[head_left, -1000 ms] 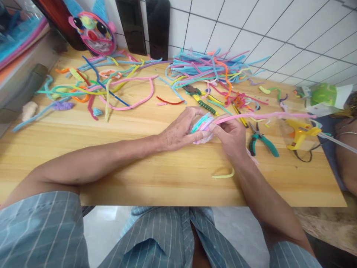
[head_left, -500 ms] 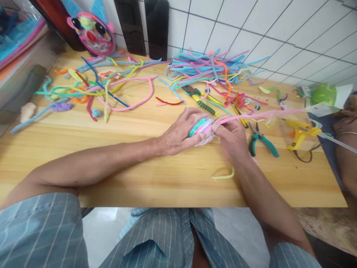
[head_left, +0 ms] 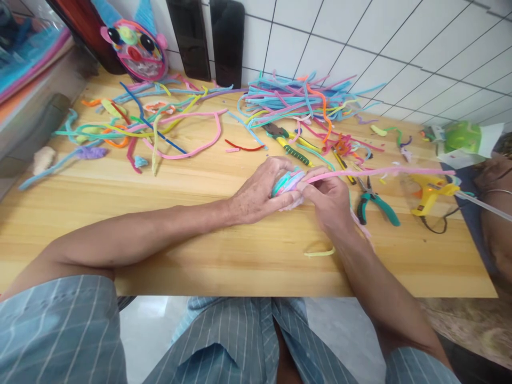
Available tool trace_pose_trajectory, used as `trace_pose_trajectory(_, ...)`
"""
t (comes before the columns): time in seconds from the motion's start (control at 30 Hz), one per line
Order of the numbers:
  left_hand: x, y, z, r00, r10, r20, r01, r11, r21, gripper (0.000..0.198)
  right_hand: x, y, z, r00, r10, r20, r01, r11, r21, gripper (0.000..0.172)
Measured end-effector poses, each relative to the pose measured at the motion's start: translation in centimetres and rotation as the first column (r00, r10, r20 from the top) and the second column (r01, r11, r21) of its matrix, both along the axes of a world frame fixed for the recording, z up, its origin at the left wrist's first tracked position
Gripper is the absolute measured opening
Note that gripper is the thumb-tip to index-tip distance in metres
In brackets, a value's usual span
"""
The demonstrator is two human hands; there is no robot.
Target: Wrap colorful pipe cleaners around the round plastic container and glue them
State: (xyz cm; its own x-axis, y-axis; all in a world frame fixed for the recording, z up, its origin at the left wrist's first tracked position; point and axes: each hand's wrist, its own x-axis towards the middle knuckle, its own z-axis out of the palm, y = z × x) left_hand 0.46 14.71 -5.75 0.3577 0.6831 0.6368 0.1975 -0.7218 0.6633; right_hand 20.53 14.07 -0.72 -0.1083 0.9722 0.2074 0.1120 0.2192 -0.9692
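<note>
Between my hands is a small bundle of wound pipe cleaners (head_left: 287, 184), in turquoise, pink and pale lilac. My left hand (head_left: 264, 189) is closed around its left side, thumb along the near edge. A long pink pipe cleaner (head_left: 372, 172) runs from the bundle out to the right, over the table. My right hand (head_left: 330, 197) pinches this pink pipe cleaner where it meets the bundle. Part of the bundle is hidden by my fingers. Just right of my right hand lie teal-handled pliers (head_left: 376, 205), jaws pointing away from me.
Behind my hands lie a pile of blue and pink pipe cleaners (head_left: 296, 98) and yellow-green pliers (head_left: 288, 146). Loose pipe cleaners (head_left: 140, 128) spread at left, near a decorated face figure (head_left: 140, 50). A yellow glue gun (head_left: 430, 194) is at right, beside another person's arm (head_left: 498, 213).
The pink pipe cleaner's free end has swung down and toward me, now lying across the glue gun's top. My right fingers have shifted slightly at the bundle.
</note>
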Motion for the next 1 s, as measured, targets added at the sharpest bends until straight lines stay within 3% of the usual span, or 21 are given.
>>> trace_pose_trajectory(0.27,0.0,-0.9,0.1,1.000,0.011,-0.002,-0.011,1.000,-0.020,0.042,0.7,0.5,0.3,0.995,0.016,-0.103,-0.031,0.990,-0.141,0.022)
trace_pose_trajectory(0.57,-0.4,-1.1,0.3,0.999,0.002,-0.050,-0.002,1.000,-0.010,0.050,0.3,0.2,-0.4,0.994,-0.013,-0.113,-0.004,0.988,-0.157,0.024)
trace_pose_trajectory(0.83,-0.1,-1.1,0.1,0.997,0.037,-0.061,-0.035,0.998,0.045,0.056,0.6,0.2,0.0,0.996,-0.013,-0.087,0.000,0.990,-0.143,0.021)
trace_pose_trajectory(1.0,0.1,-1.1,0.2,0.998,0.057,-0.040,-0.055,0.998,0.040,0.051,0.6,-0.1,0.2,0.999,-0.002,-0.035,-0.003,0.993,-0.120,0.024)
